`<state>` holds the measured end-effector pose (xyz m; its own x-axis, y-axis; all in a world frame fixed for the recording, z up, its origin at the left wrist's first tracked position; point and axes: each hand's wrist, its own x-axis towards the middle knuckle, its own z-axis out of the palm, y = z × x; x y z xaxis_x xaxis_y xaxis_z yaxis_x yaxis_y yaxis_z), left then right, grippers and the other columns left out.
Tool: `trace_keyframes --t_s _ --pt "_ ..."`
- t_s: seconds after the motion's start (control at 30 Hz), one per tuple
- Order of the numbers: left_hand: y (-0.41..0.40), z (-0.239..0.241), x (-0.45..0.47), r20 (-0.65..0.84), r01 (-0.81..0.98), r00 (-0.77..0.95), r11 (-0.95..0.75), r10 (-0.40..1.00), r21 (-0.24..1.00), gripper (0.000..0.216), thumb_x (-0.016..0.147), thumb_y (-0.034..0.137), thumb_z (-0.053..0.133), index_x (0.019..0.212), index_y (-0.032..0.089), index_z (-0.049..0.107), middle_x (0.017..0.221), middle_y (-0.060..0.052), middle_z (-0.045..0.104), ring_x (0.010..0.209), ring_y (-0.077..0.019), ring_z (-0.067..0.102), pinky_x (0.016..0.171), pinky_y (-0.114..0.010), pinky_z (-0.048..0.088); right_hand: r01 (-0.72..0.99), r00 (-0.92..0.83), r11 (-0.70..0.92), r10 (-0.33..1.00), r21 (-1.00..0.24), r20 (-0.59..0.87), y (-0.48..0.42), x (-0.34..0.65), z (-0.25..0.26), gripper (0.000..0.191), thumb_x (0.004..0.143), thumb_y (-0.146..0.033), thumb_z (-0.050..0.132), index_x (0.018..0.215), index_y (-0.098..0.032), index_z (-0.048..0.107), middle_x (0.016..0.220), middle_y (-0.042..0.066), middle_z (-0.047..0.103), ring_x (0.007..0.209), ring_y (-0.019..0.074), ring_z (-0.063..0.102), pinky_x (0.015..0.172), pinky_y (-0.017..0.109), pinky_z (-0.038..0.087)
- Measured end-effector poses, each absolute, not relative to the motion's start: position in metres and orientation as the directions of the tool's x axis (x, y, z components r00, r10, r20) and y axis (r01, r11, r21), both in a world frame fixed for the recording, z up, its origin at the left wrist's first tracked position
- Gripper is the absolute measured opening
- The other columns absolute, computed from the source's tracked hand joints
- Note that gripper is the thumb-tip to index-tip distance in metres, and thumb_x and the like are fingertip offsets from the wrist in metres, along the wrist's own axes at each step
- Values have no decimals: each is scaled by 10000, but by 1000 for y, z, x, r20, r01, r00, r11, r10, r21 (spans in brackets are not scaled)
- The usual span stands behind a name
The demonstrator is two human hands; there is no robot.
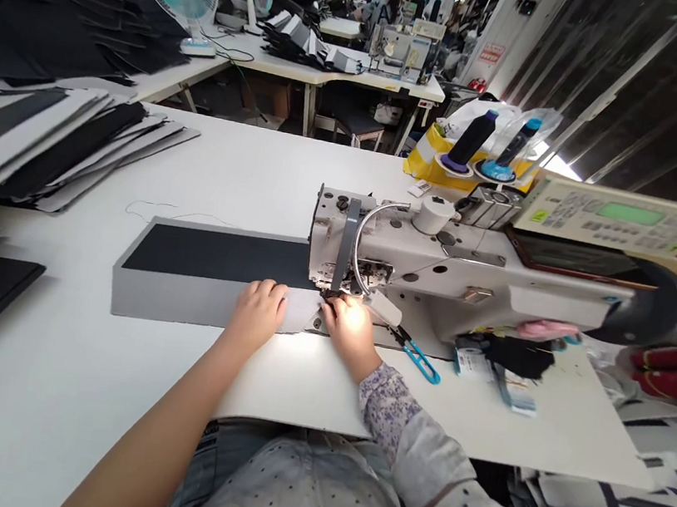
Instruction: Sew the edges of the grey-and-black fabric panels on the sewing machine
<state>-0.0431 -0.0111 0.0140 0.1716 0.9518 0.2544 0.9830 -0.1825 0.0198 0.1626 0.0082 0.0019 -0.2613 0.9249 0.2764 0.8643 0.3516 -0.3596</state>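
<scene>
One panel (212, 257) lies on the table, running from the needle toward 9 o'clock. Of two hands, the left hand (257, 315) rests open on it; the right hand (348, 328), at the needle, grip indeterminate. Counted: one sewing machine (370, 250), two thread cones (471, 142) at 1 o'clock, one pair of snips (422, 361) at 3 o'clock.

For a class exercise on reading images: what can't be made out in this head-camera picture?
- Needle area: hidden in the head view by the right hand and fingers.
- Control panel's button labels: too small and blurred.
- Handwheel: blurred near the head view's right side.
- Tags' print: too small.
</scene>
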Motion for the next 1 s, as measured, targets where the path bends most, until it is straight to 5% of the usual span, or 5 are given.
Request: trace_keyframes --t_s 0.23,0.47,0.83,1.0 --pt "-25 32 -22 46 963 269 -268 962 -40 286 956 250 360 881 170 623 802 -72 581 734 -203 543 665 -321 384 913 -142 240 946 -331 292 9 145 -2 226 889 -342 558 808 -144 633 755 93 648 756 207 607 730 300 445" --pt "-11 18 1 218 913 388 -406 896 40 365 921 206 459 1253 304 574 971 -67 591 883 -220 512 769 -349 391 899 -337 402 888 -176 313 -2 145 -12 176 893 -128 489 965 -137 650 837 96 639 784 199 592 737 297 451" --pt "7 17 -14 258 839 506 -540 823 75 244 891 188 507 1041 245 691 948 -54 654 921 -211 539 813 -348 433 870 -319 417 883 -265 344 -13 143 -10 224 925 -166 459 995 -141 671 789 69 613 705 184 563 677 293 444" --pt "-16 8 -4 317 844 463 -521 828 129 333 916 193 462 1220 233 593 1267 -52 614 1186 -220 502 993 -378 390 820 -337 462 867 -339 367 -23 150 -11 212 915 -144 450 950 -147 658 820 74 636 761 190 574 728 302 442"
